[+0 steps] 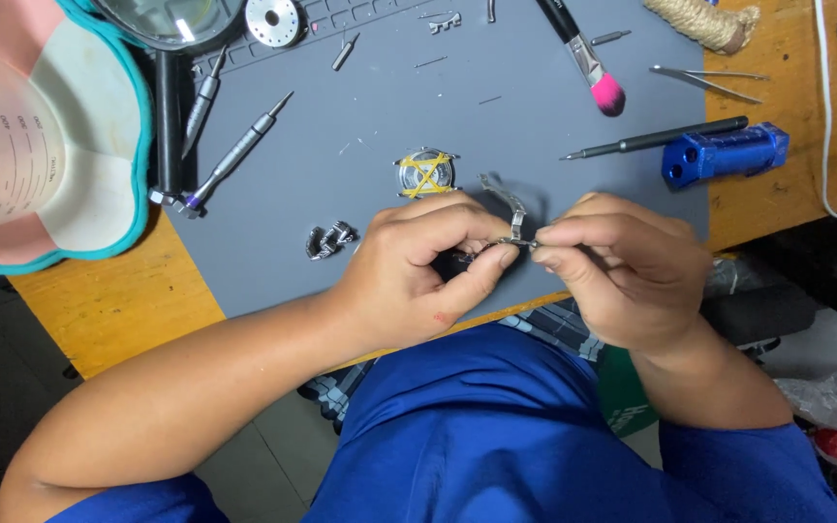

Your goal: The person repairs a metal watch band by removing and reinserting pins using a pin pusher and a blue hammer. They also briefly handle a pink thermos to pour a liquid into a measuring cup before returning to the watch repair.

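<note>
Two hands meet low over the yellow wooden tabletop (pixel 108 300), right at the near edge of the grey work mat (pixel 341 184) that covers most of it. On that mat, from the bigger pieces down: a blue metal tool block (pixel 726 152) on the right, a pink-tipped brush (pixel 593 73) above it, a long dark screwdriver (pixel 656 138), two slim precision screwdrivers (pixel 239 150) on the left, then the round watch case (pixel 425 172) with yellow bands crossed over it, and a small clump of loose bracelet links (pixel 328 239).

Now the fine work. Left hand (pixel 409 276): grip closed, thumb and forefinger pinched on the dark end of a metal watch bracelet (pixel 508 208). Right hand (pixel 622 271): grip also closed, fingertips pinched at the bracelet's joint, just touching the left fingers. Whether a pin or tiny tool sits between those right fingertips, too small to tell.

My read: this wants steady wrists braced near the mat's edge, the links kept straight in line, and everything held over the mat so a dropped part lands there.
</note>
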